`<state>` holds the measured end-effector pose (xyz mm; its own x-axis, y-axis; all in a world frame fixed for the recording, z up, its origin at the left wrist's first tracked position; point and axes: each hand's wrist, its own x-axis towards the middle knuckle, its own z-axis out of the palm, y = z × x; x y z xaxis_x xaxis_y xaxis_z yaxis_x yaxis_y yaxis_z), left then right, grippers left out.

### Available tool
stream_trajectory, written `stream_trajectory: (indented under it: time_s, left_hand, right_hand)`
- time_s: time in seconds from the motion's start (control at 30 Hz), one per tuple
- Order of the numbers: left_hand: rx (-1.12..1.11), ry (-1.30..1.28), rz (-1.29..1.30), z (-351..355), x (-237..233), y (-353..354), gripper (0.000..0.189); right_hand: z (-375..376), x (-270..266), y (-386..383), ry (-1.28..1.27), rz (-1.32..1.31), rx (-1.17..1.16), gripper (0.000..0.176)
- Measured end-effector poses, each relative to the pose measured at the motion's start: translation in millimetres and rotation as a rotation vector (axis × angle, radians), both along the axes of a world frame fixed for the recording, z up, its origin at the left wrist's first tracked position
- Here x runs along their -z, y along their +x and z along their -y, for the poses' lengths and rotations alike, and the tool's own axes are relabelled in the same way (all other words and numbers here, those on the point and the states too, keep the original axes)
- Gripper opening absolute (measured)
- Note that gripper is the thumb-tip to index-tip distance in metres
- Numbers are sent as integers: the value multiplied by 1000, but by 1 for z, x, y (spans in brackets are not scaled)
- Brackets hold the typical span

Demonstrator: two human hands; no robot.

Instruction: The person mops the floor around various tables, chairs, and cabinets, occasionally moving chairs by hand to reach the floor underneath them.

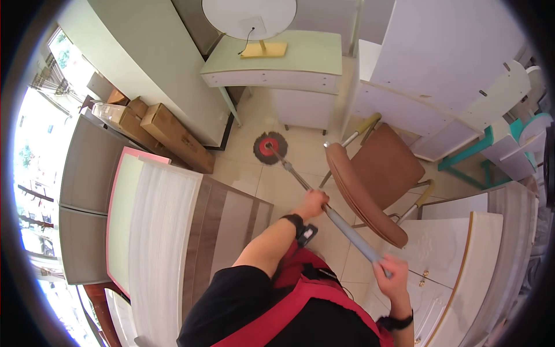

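Observation:
A round mop [270, 147] with a red disc and a dark grey fringe rests on the tiled floor, in front of a small desk. Its long handle slants down toward me, bare metal first and then a blue-grey grip. My left hand [314, 203] is closed around the handle about midway along. Higher up, near the handle's end, my right hand [393, 273] is wrapped around the grip. Just right of the handle stands a brown padded chair [384, 165] with metal legs.
The desk [300, 49] carries a round mirror-like panel [248, 14] on a yellow base. Cardboard boxes [176, 136] lean at the left, behind a wood-grain cabinet [156, 225]. White drawers [433, 248] stand at the right, with a teal-framed piece [471, 147] beyond.

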<state>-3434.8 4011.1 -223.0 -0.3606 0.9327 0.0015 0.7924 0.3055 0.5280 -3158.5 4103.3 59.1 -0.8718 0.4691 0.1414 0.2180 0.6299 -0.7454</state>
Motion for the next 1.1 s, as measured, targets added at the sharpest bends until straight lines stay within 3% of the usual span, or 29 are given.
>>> stream_trajectory:
  time_s: [0.1, 0.2, 0.43, 0.5, 0.7, 0.8, 1.03, 1.1]
  left_hand:
    - [-161, -56, -13, 7, 5, -66, 11]
    - [-277, -72, 7, 28, 0, -94, 11]
    - [-480, -227, 77, 75, -18, -54, 7]
    - [-482, -174, 91, 70, -33, -38, 5]
    - [-369, 67, 208, 16, -81, 17, 10]
    - [-294, 208, 228, -4, -90, 35, 11]
    - [-257, 403, 148, -30, -69, 38, 12]
    - [-215, 352, 270, -30, -62, 36, 10]
  right_hand:
    - [-11, 18, -72, -13, -84, -41, 8]
    - [-18, 29, -110, -45, -211, 64, 9]
    - [-30, 49, -124, -387, -318, 137, 7]
    - [-34, 25, -116, -391, -352, 155, 9]
    - [-35, -43, -50, -57, -530, 245, 14]
    - [-18, -68, -19, 45, -470, 248, 15]
    - [24, -40, -1, 64, -389, -69, 12]
    - [35, -38, -6, 60, -367, -187, 11]
